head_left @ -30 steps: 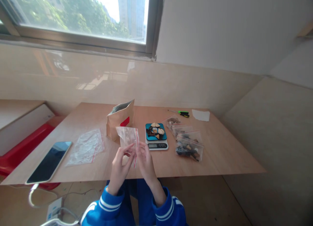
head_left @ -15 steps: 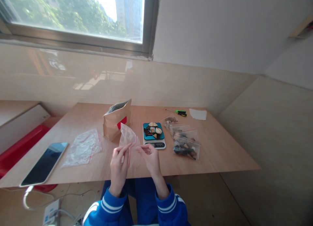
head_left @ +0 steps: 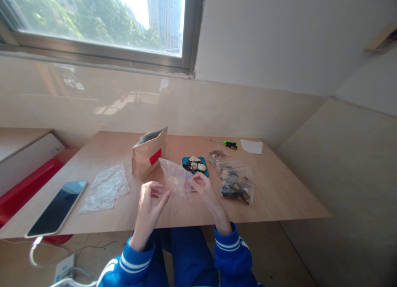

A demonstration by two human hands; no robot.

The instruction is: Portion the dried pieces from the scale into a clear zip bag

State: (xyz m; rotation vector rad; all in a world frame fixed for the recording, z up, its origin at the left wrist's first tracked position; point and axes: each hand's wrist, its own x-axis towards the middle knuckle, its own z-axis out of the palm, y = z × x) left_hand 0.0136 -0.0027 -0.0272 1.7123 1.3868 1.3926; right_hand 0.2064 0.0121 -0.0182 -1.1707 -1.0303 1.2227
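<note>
My right hand (head_left: 205, 188) pinches the edge of a clear zip bag (head_left: 175, 176) with a red seal, held above the table in front of a small scale. The scale's blue tray (head_left: 195, 165) carries brown and pale pieces. My left hand (head_left: 150, 205) hovers beside the bag with its fingers loosely spread and nothing in them. A brown paper bag (head_left: 149, 152) with a red label stands open just behind the zip bag.
Several filled zip bags (head_left: 236, 183) lie right of the scale. A stack of flat zip bags (head_left: 104, 187) and a phone (head_left: 57, 207) lie at the left. A green screwdriver (head_left: 228, 144) and white paper (head_left: 251, 146) sit at the far edge of the wooden table (head_left: 279, 196).
My left hand let go of the zip bag and drew back. My right hand carried the bag rightward toward the scale, partly covering it.
</note>
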